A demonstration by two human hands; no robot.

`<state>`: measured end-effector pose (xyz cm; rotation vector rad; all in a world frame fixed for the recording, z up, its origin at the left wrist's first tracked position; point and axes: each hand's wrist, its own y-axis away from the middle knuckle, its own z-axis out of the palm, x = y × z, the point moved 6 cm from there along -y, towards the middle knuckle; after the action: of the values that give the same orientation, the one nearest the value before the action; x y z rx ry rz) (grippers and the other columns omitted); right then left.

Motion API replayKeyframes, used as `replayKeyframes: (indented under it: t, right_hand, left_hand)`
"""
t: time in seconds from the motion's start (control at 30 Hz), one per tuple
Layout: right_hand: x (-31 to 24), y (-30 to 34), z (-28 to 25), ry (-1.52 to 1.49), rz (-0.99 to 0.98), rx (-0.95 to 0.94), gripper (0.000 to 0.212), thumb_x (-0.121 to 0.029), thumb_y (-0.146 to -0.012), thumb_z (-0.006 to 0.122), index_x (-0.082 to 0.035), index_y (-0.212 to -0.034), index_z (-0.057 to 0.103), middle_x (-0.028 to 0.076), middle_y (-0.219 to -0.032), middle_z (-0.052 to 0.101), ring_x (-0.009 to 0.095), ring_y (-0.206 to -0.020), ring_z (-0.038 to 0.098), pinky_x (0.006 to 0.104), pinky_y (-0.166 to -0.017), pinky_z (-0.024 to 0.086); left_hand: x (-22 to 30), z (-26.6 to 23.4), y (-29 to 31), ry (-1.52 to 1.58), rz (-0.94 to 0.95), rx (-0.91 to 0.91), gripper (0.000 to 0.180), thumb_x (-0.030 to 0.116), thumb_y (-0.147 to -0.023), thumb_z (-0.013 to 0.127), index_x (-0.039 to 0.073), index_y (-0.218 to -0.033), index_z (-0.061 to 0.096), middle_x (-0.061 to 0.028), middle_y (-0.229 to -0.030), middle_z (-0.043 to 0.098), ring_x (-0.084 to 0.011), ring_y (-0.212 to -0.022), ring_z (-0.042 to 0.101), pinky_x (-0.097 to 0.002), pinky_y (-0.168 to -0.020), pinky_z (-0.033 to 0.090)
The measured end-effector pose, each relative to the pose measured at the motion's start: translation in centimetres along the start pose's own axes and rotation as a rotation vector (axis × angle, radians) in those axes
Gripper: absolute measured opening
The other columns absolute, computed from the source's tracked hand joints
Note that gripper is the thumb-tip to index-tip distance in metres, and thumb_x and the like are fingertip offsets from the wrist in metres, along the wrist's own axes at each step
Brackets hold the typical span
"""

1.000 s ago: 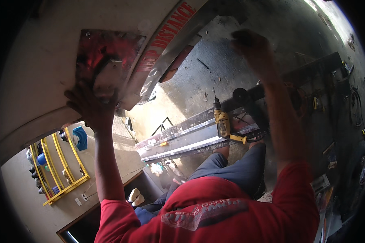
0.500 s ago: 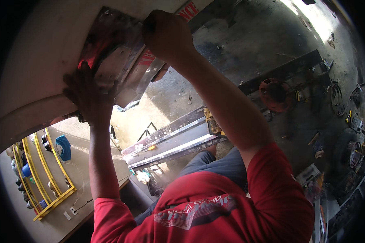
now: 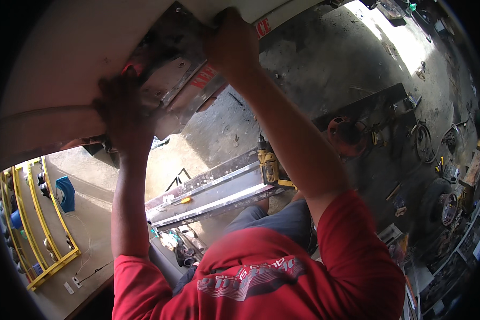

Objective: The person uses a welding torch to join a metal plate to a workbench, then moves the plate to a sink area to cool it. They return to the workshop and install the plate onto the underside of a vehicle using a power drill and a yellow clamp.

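Note:
Overhead hangs a large pale body panel (image 3: pixel 64 64) with a thin, scuffed metal plate (image 3: pixel 170 80) lying against it. My left hand (image 3: pixel 124 106) presses flat on the plate's lower left part, its fingers apart and dim in shadow. At the plate's upper right edge my right hand (image 3: pixel 233 45) is closed in a fist. What lies inside that fist, if anything, is hidden. Red lettering (image 3: pixel 202 77) runs on a strip along the plate's near edge, below my right hand.
Below me a long metal channel (image 3: pixel 208 194) bears a yellow power drill (image 3: pixel 270 166). Yellow racks (image 3: pixel 42 213) with round items stand left, beside a blue container (image 3: pixel 65 193). A dark beam (image 3: pixel 368 104), a reddish round part (image 3: pixel 346 136) and scattered tools lie on the right floor.
My view has shifted, so the racks sit farther left and more of the drill shows. Both hands stay up at the plate; the left hand's fingers look less widely spread.

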<state>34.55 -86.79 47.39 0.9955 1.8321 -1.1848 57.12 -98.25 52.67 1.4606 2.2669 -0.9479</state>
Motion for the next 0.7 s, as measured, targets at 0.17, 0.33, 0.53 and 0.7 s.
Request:
replayKeyframes:
  t: [0.17,0.33,0.53,0.7]
  right_hand:
    - [0.3,0.7,0.3,-0.118,-0.154,0.043,0.032,-0.022,-0.087,0.076,-0.002,-0.105,0.059,0.022,-0.094,0.075,0.045,-0.087,0.074,0.0507,-0.076,0.061]
    - [0.4,2.5,0.3,-0.276,-0.014,-0.022,0.032,-0.022,-0.088,0.076,-0.001,-0.107,0.060,0.022,-0.097,0.074,0.046,-0.092,0.074,0.0513,-0.081,0.059]
    - [0.4,2.6,0.4,-0.277,0.028,-0.032,0.033,-0.022,-0.091,0.074,0.001,-0.111,0.062,0.023,-0.098,0.074,0.046,-0.095,0.073,0.0505,-0.084,0.058]
    - [0.0,2.9,0.2,-0.294,-0.029,-0.016,0.031,-0.022,-0.094,0.073,0.000,-0.112,0.063,0.023,-0.098,0.074,0.045,-0.096,0.073,0.0498,-0.083,0.058]
  left_hand:
    - [-0.1,0.3,-0.2,-0.052,0.001,-0.046,0.114,0.059,-0.078,0.082,0.014,-0.168,0.029,-0.0194,-0.168,0.035,-0.0448,-0.160,0.022,-0.0681,-0.124,0.022]
    - [-0.3,0.9,0.1,-0.159,-0.006,-0.088,0.113,0.055,-0.077,0.083,0.013,-0.167,0.029,-0.0181,-0.166,0.038,-0.0432,-0.160,0.023,-0.0668,-0.125,0.023]
    - [0.1,0.2,-0.3,-0.159,-0.003,-0.139,0.111,0.052,-0.078,0.083,0.011,-0.167,0.030,-0.0216,-0.163,0.040,-0.0435,-0.158,0.026,-0.0660,-0.125,0.024]
    - [0.0,-0.5,0.2,-0.041,0.026,-0.024,0.110,0.047,-0.076,0.084,0.008,-0.165,0.032,-0.0250,-0.162,0.040,-0.0480,-0.157,0.027,-0.0679,-0.124,0.024]
